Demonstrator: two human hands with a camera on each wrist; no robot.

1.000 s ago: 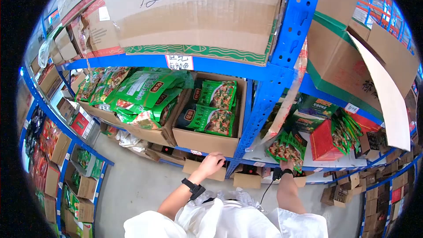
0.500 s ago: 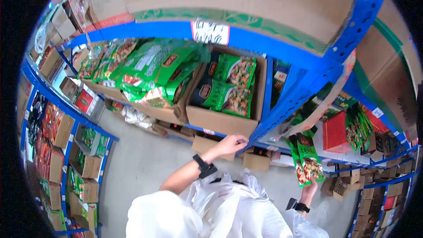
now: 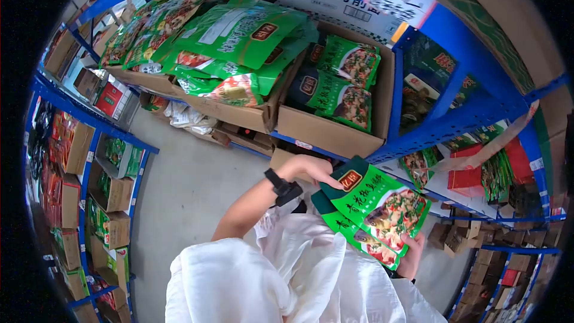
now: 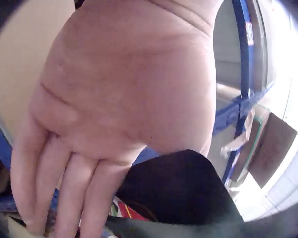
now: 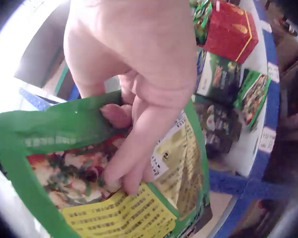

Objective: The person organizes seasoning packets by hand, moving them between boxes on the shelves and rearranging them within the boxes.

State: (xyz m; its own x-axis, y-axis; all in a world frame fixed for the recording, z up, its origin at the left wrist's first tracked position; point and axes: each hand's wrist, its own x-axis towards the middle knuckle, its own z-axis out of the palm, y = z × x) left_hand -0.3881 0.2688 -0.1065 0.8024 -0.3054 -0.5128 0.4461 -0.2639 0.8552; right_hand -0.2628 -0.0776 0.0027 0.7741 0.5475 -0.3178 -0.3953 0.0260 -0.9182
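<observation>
My right hand (image 3: 411, 255) grips two overlapping green food packets (image 3: 382, 203) by their lower edge, thumb over the printed front. In the right wrist view my fingers (image 5: 131, 153) lie across the back of a packet (image 5: 79, 173) with a yellow text panel. The packets fan apart slightly, dark tops toward my left hand (image 3: 308, 170). Its thumb lies at the upper corner of the front packet. In the left wrist view the palm faces the camera, its fingers (image 4: 72, 193) fairly straight beside the dark packet end (image 4: 184, 191), which hides the thumb.
Ahead on a blue shelf, a carton (image 3: 329, 128) holds similar green packets; larger green bags (image 3: 239, 36) lie in the carton to its left. A blue upright (image 3: 460, 122) stands at right, with a red box (image 3: 465, 170) beyond. More stocked shelves line the left side.
My right hand has lifted the packets from the right-hand shelf and brought them left, in front of my body. My left hand has moved to their top corner; the head view has shifted.
</observation>
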